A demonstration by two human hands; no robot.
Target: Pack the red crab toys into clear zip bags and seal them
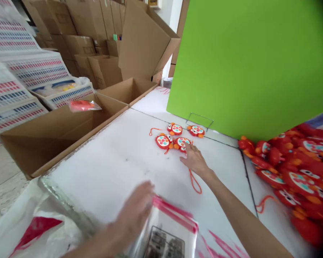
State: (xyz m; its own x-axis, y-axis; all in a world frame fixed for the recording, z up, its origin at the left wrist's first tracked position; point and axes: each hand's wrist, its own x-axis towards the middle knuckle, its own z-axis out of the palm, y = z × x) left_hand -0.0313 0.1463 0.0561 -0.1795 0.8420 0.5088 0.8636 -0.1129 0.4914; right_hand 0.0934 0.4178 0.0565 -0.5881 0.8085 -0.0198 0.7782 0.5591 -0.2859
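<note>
Several red toys with white oval faces and coloured dots lie on the white table [104, 161]. My right hand [195, 159] reaches over the nearest right toy [182, 142], its fingertips at the toy's edge and its fingers apart. An orange cord loop [196, 182] lies below that hand. To the left of it sits another toy [163, 141], with two more behind. My left hand [136, 209] is blurred by motion beside the top left corner of a stack of clear bags [174, 218] with pink strips; whether it holds anything is not clear.
A heap of red toys [301, 172] covers the right side. A green board [247, 64] rises behind the table, near a wire stand [200, 120]. Open cardboard boxes [78, 132] line the left edge, one with a bagged item [83, 105] beside its rim. White crates [40, 68] stand farther left.
</note>
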